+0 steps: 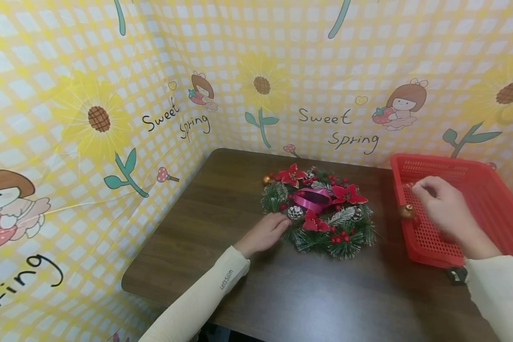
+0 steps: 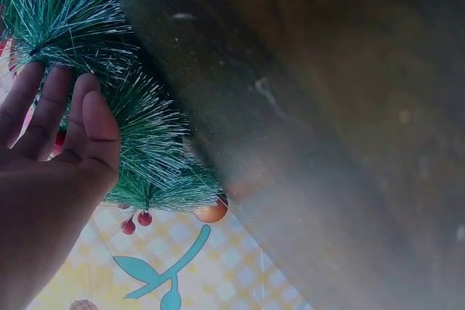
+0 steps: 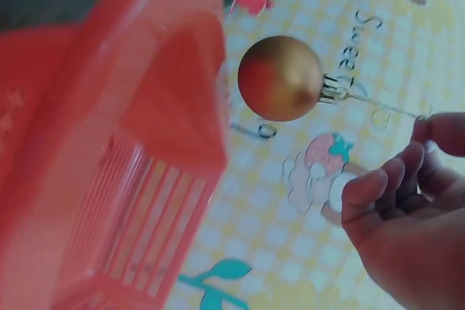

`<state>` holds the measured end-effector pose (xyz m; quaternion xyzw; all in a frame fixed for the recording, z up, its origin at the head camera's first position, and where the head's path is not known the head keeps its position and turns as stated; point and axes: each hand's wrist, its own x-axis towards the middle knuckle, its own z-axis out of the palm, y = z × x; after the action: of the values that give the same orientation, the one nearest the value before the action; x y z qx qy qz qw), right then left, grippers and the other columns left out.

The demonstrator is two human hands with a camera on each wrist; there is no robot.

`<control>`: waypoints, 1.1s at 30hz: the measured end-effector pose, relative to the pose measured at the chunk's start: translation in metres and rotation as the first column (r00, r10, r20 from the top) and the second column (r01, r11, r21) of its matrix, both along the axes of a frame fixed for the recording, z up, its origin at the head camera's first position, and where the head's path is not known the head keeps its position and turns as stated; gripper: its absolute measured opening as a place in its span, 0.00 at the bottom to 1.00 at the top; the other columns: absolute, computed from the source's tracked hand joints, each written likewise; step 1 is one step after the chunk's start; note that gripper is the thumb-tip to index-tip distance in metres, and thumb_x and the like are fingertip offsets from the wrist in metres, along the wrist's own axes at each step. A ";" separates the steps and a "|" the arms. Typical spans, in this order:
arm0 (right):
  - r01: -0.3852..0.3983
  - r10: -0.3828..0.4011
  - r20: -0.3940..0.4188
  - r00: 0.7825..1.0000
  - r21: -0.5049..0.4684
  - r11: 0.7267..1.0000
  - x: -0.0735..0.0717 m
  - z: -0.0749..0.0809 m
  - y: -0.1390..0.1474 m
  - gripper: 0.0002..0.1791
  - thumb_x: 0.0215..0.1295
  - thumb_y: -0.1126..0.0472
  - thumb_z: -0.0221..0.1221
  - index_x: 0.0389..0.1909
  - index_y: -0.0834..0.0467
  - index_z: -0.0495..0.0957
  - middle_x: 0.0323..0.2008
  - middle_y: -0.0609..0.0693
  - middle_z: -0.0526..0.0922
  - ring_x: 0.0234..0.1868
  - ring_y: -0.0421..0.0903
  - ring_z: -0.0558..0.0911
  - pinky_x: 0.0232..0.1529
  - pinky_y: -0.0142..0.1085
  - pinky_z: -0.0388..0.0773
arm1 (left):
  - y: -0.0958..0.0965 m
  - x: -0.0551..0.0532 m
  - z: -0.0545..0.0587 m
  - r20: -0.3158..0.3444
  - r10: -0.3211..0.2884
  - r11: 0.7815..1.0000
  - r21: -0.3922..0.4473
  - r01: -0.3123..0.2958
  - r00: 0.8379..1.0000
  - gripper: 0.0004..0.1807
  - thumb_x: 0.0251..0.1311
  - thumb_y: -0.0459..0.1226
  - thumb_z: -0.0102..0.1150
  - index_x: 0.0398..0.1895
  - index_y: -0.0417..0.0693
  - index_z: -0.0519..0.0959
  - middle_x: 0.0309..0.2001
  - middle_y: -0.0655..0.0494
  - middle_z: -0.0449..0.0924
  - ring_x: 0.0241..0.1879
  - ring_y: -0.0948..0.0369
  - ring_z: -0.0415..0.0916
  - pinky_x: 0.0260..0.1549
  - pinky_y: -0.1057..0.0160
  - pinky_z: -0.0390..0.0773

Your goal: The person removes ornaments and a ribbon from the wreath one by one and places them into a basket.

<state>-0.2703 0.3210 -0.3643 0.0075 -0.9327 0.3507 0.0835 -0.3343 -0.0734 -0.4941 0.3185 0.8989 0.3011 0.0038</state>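
Our right hand (image 1: 442, 209) is pinching the gold ball's (image 3: 280, 78) thin string above the red basket (image 1: 487, 183) at right. It could slip. Our left hand (image 1: 265, 232), fingers straight, is touching the wreath (image 1: 318, 211) in the middle.

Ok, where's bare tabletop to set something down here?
Bare wood lies left of the wreath toward the backdrop, and along the near edge of the table. The narrow strip between wreath and red basket is crowded by the right hand pinching a gold bauble.

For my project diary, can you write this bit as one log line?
left hand: rests on wreath | right hand: pinches gold bauble by its string, at red basket rim | table: wreath flat
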 end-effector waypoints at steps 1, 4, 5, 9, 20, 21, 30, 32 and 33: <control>0.018 -0.018 0.017 1.000 0.001 1.000 0.000 0.001 0.005 0.26 0.71 0.43 0.43 0.51 0.64 0.68 0.47 0.64 0.71 0.43 0.58 0.67 0.33 0.49 0.70 | 0.000 0.000 0.000 0.001 0.001 1.000 0.000 -0.001 1.000 0.17 0.72 0.45 0.41 0.42 0.47 0.79 0.36 0.61 0.76 0.42 0.62 0.71 0.47 0.59 0.70; 0.060 -0.061 0.027 0.998 0.026 0.998 -0.002 0.000 0.018 0.28 0.70 0.42 0.43 0.51 0.64 0.69 0.47 0.64 0.72 0.43 0.58 0.68 0.33 0.48 0.69 | 0.000 0.000 0.000 0.006 0.002 1.000 0.000 -0.002 1.000 0.17 0.72 0.45 0.41 0.42 0.48 0.79 0.36 0.61 0.75 0.42 0.62 0.71 0.47 0.59 0.70; 0.068 -0.069 0.027 0.997 0.034 0.997 -0.003 -0.001 0.023 0.28 0.70 0.42 0.44 0.51 0.65 0.69 0.47 0.65 0.72 0.43 0.59 0.68 0.34 0.48 0.69 | 0.000 0.000 0.000 0.008 0.001 1.000 0.002 -0.001 1.000 0.17 0.72 0.45 0.41 0.41 0.48 0.79 0.36 0.61 0.75 0.42 0.62 0.71 0.47 0.59 0.70; 0.106 -0.108 0.020 0.994 0.067 0.992 -0.006 -0.008 0.038 0.28 0.71 0.44 0.44 0.51 0.67 0.69 0.46 0.67 0.72 0.41 0.59 0.69 0.30 0.45 0.70 | -0.001 0.001 0.001 0.006 0.000 1.000 0.001 0.000 1.000 0.16 0.72 0.45 0.41 0.40 0.48 0.78 0.35 0.61 0.75 0.41 0.62 0.71 0.47 0.59 0.70; 0.330 -0.333 0.033 0.942 0.072 0.941 -0.010 -0.023 0.060 0.27 0.73 0.49 0.41 0.51 0.72 0.68 0.46 0.69 0.72 0.41 0.62 0.73 0.28 0.47 0.71 | 0.000 0.000 0.000 0.007 -0.007 1.000 0.011 0.007 1.000 0.16 0.72 0.45 0.41 0.39 0.48 0.78 0.34 0.61 0.74 0.40 0.62 0.71 0.46 0.59 0.71; 0.331 -0.335 0.038 0.942 0.078 0.940 -0.010 -0.024 0.063 0.27 0.72 0.49 0.41 0.51 0.72 0.68 0.45 0.69 0.72 0.40 0.61 0.73 0.27 0.46 0.71 | 0.000 0.000 0.001 0.007 -0.008 1.000 0.012 0.008 1.000 0.16 0.72 0.45 0.41 0.39 0.48 0.78 0.34 0.61 0.74 0.40 0.62 0.71 0.46 0.59 0.71; 0.290 -0.308 0.129 0.943 0.141 0.947 -0.006 -0.035 0.075 0.26 0.72 0.50 0.46 0.48 0.73 0.72 0.44 0.71 0.73 0.39 0.62 0.71 0.28 0.45 0.68 | 0.000 0.000 0.001 0.005 -0.011 1.000 0.015 0.011 1.000 0.16 0.72 0.44 0.41 0.39 0.47 0.78 0.33 0.61 0.74 0.39 0.62 0.71 0.46 0.59 0.71; 0.270 -0.289 0.139 0.947 0.141 0.953 -0.005 -0.038 0.076 0.26 0.71 0.50 0.47 0.48 0.73 0.72 0.44 0.71 0.74 0.40 0.62 0.71 0.29 0.48 0.69 | 0.000 0.000 0.000 0.001 -0.013 1.000 0.014 0.013 1.000 0.16 0.72 0.44 0.41 0.39 0.47 0.78 0.33 0.61 0.74 0.39 0.62 0.71 0.46 0.59 0.71; 0.261 -0.281 0.140 0.950 0.140 0.955 -0.005 -0.039 0.076 0.26 0.71 0.50 0.48 0.48 0.72 0.72 0.45 0.72 0.74 0.40 0.63 0.71 0.30 0.49 0.70 | 0.000 0.000 0.000 0.000 -0.013 1.000 0.013 0.013 1.000 0.16 0.72 0.44 0.41 0.39 0.47 0.79 0.33 0.61 0.74 0.39 0.62 0.71 0.46 0.60 0.71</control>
<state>-0.2752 0.3972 -0.4034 -0.1437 -0.9480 0.2786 0.0558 -0.3343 -0.0730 -0.4939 0.3243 0.8948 0.3069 0.0037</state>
